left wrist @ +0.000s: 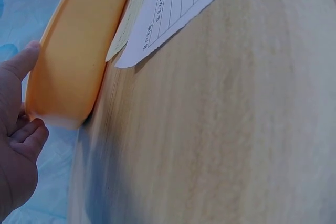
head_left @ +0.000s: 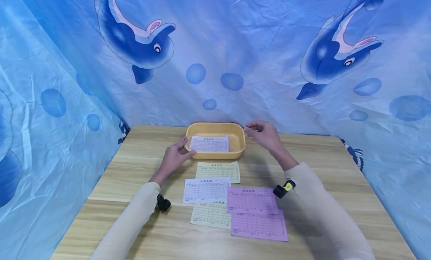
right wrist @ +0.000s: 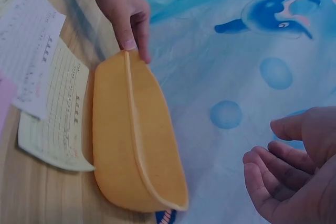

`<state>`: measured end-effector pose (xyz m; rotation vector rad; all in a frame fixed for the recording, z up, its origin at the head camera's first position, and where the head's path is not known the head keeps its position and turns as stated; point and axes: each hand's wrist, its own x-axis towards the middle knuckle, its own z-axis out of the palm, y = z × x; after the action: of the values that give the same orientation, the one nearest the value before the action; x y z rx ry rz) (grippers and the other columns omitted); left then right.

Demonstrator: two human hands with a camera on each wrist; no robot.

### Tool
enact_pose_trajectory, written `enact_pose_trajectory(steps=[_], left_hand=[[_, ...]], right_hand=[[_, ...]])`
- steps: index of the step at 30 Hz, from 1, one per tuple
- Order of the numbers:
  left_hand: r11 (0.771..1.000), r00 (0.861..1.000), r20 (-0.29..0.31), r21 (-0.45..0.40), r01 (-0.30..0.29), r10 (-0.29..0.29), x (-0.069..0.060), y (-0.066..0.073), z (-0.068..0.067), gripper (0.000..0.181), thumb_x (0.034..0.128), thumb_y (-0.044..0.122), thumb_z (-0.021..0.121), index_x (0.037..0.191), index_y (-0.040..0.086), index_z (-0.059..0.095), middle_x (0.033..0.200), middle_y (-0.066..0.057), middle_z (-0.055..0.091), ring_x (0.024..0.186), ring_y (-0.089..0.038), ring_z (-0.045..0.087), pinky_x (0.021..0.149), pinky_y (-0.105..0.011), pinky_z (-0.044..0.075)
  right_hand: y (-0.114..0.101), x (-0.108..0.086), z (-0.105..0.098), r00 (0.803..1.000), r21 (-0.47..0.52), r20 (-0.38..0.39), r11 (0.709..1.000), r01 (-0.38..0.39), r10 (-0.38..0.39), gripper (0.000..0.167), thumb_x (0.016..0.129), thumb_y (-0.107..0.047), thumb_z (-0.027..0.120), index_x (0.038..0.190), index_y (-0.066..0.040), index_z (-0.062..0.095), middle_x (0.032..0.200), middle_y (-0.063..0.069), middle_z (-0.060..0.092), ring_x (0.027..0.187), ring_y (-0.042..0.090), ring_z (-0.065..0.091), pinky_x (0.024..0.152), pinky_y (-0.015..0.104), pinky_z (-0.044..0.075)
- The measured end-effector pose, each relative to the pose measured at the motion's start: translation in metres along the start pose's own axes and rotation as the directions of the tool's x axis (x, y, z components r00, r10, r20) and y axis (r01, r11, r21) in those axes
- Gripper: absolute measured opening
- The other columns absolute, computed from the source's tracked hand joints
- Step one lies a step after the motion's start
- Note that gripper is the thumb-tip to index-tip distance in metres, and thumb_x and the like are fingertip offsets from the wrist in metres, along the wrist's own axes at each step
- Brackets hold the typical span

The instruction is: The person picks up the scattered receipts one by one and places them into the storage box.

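A yellow plastic basket (head_left: 238, 155) stands at the back of the table, with a pale printed slip (head_left: 209, 144) lying inside. My left hand (head_left: 174, 157) grips the basket's left end, its thumb over the front rim; the right wrist view shows this left hand (right wrist: 123, 11) with thumb and fingers at the rim. Beyond the basket's right end my right hand (head_left: 266, 134) is raised, apart from the rim. Its fingers (right wrist: 275, 169) are loosely bent and hold nothing. Toward me from the basket lies a pale green slip (head_left: 219, 172).
On the wooden table (head_left: 124, 177), a white slip (head_left: 206, 189) overlaps another green slip (head_left: 210, 216). Two purple slips, an upper one (head_left: 252, 200) and a lower one (head_left: 259, 227), overlap at the right. A blue dolphin-print curtain (head_left: 215, 46) hangs behind the table.
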<state>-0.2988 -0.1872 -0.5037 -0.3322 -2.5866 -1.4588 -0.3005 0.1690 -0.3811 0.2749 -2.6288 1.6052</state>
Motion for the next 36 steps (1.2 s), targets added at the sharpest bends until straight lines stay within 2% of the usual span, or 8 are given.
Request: enact_pose_trajectory(steps=[6, 9, 12, 18, 24, 30, 36], left_hand=[[1.0, 1.0, -0.009, -0.024, 0.01, -0.01, 0.0, 0.001, 0.0, 0.08, 0.0888, 0.034, 0.082, 0.149, -0.004, 0.045, 0.161, -0.017, 0.038, 0.146, -0.031, 0.041, 0.115, -0.041, 0.046], [0.999, 1.0, -0.005, -0.04, 0.016, -0.016, 0.0, 0.002, 0.0, 0.081, 0.0886, 0.036, 0.082, 0.149, -0.003, 0.045, 0.162, -0.017, 0.037, 0.146, -0.03, 0.041, 0.115, -0.041, 0.046], [0.999, 1.0, -0.003, -0.042, 0.013, -0.013, 0.0, 0.002, 0.001, 0.083, 0.0881, 0.037, 0.082, 0.15, -0.003, 0.044, 0.162, -0.016, 0.036, 0.146, -0.03, 0.041, 0.115, -0.041, 0.046], [0.999, 1.0, -0.01, -0.03, 0.016, -0.016, -0.001, 0.0, 0.001, 0.082, 0.0884, 0.038, 0.081, 0.151, -0.001, 0.044, 0.162, -0.016, 0.037, 0.146, -0.03, 0.041, 0.115, -0.041, 0.046], [0.999, 1.0, -0.015, -0.027, 0.019, -0.02, 0.0, -0.001, 0.001, 0.082, 0.0884, 0.039, 0.081, 0.151, 0.0, 0.044, 0.162, -0.014, 0.036, 0.145, -0.031, 0.042, 0.115, -0.041, 0.046], [0.999, 1.0, -0.009, -0.039, 0.021, -0.022, -0.001, -0.002, 0.002, 0.084, 0.0881, 0.042, 0.081, 0.151, -0.001, 0.044, 0.163, -0.014, 0.036, 0.148, -0.028, 0.038, 0.116, -0.042, 0.045], [0.999, 1.0, -0.011, -0.041, 0.014, -0.014, -0.001, -0.004, 0.003, 0.087, 0.0873, 0.044, 0.081, 0.151, -0.001, 0.043, 0.163, -0.015, 0.035, 0.148, -0.029, 0.038, 0.115, -0.043, 0.045]], right_hand=[[0.006, -0.031, -0.025, 1.0, -0.003, -0.015, 1.0, 0.013, -0.013, 0.041, 0.096, -0.034, 0.074, 0.122, -0.003, 0.072, 0.112, 0.014, 0.074, 0.092, 0.017, 0.071, 0.081, 0.035, 0.065], [0.013, -0.047, -0.033, 1.0, -0.012, -0.021, 1.0, -0.005, 0.004, 0.047, 0.095, -0.039, 0.074, 0.124, -0.002, 0.071, 0.114, 0.014, 0.074, 0.094, 0.018, 0.071, 0.082, 0.036, 0.065], [0.024, -0.065, -0.037, 0.999, -0.056, -0.034, 0.998, -0.01, 0.008, 0.046, 0.095, -0.039, 0.074, 0.123, -0.004, 0.072, 0.113, 0.013, 0.075, 0.094, 0.02, 0.071, 0.08, 0.034, 0.065], [0.053, -0.1, -0.032, 0.997, -0.141, -0.073, 0.99, -0.026, 0.016, 0.036, 0.093, -0.033, 0.078, 0.118, -0.008, 0.074, 0.107, 0.008, 0.077, 0.091, 0.018, 0.071, 0.074, 0.021, 0.06], [0.083, -0.125, -0.024, 0.993, -0.138, -0.086, 0.986, -0.092, 0.081, 0.041, 0.09, -0.03, 0.081, 0.12, -0.004, 0.073, 0.108, 0.01, 0.077, 0.092, 0.019, 0.073, 0.076, 0.021, 0.06], [0.104, -0.143, -0.019, 0.987, -0.118, -0.072, 0.982, -0.151, 0.143, 0.045, 0.088, -0.026, 0.083, 0.124, -0.003, 0.07, 0.114, 0.013, 0.075, 0.094, 0.022, 0.073, 0.075, 0.022, 0.062], [0.115, -0.153, -0.015, 0.971, -0.11, -0.051, 0.965, -0.239, 0.234, 0.049, 0.085, -0.023, 0.085, 0.127, -0.004, 0.068, 0.115, 0.012, 0.075, 0.094, 0.021, 0.073, 0.072, 0.023, 0.063]])
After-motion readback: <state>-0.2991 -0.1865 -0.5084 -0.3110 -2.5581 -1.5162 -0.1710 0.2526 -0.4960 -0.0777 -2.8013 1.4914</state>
